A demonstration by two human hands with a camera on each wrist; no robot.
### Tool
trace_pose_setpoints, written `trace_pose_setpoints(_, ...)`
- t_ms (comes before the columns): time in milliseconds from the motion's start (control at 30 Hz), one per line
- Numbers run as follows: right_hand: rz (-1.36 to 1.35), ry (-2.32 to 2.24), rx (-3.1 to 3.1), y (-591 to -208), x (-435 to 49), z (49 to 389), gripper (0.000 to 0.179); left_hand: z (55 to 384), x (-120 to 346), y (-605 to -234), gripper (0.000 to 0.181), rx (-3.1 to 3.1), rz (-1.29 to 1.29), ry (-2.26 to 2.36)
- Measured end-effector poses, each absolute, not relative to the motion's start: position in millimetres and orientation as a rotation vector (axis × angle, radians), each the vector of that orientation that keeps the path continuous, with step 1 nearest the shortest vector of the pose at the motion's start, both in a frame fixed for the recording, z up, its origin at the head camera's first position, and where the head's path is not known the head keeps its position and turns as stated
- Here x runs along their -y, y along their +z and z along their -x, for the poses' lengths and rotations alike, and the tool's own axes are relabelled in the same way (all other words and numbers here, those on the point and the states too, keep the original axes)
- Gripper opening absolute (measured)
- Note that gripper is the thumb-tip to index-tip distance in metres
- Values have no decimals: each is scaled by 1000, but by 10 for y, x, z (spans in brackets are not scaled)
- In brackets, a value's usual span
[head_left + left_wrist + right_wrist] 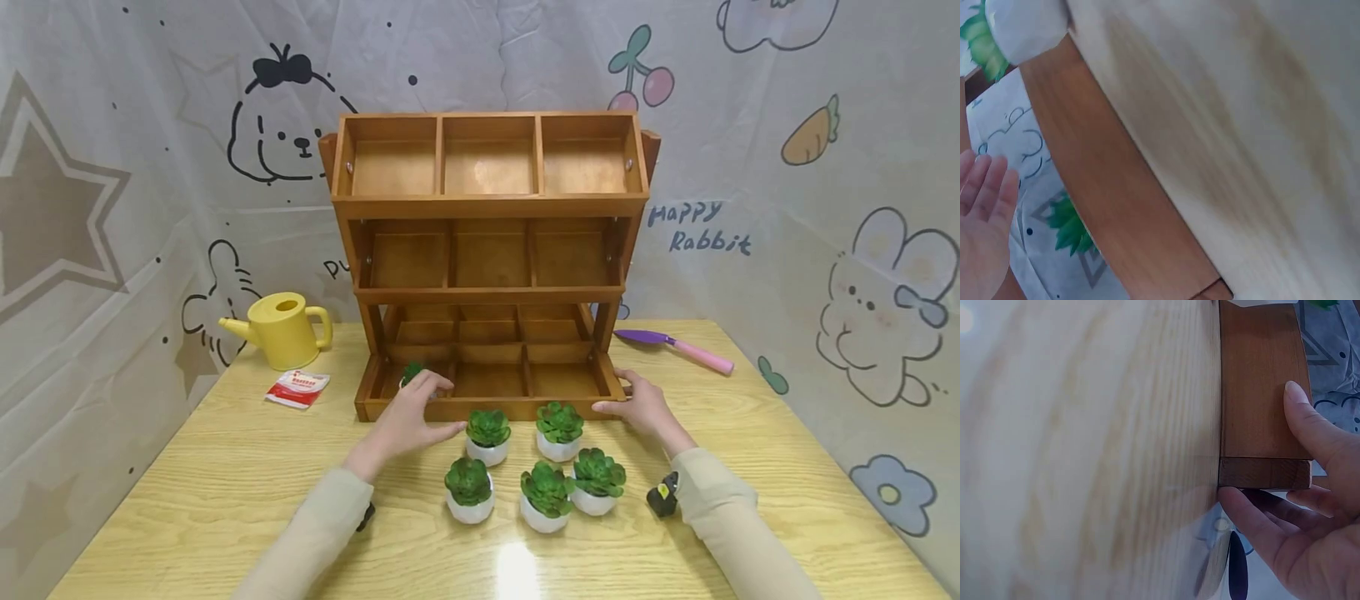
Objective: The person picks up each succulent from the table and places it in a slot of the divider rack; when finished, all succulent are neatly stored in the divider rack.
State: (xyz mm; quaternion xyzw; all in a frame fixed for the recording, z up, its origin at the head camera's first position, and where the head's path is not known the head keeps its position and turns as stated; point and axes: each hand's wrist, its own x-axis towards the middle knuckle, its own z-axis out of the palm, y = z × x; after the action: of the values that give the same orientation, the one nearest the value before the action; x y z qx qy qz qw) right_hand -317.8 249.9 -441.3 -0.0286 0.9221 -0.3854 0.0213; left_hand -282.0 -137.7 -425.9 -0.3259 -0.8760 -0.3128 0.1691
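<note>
A tiered wooden plant stand with divided boxes stands on the table. In its lowest left box sits a small potted succulent, partly hidden by my left hand. The fingers of that hand are held out straight over the front board in the left wrist view, apart from the green leaves. My right hand grips the stand's lower right front corner. Its thumb lies on the front board and its fingers reach round the end. Several succulents in white pots stand in front of the stand.
On the left are a yellow watering can and a red-and-white packet. A purple trowel with a pink handle lies at the right. Behind hangs a printed cloth. Small black objects show beside the wrists.
</note>
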Motion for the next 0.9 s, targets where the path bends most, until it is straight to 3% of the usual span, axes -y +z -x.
trace_pose_setpoints(400,72,-1197,-2878,-4379,-2468,3148,83,2843,1209,-4329,65,2701,1044,-962)
trace_pose_setpoints(900,69,-1215,-2865,-4403,-2470,3164,84,2951,1091,-4334,68,2880,1064,-945)
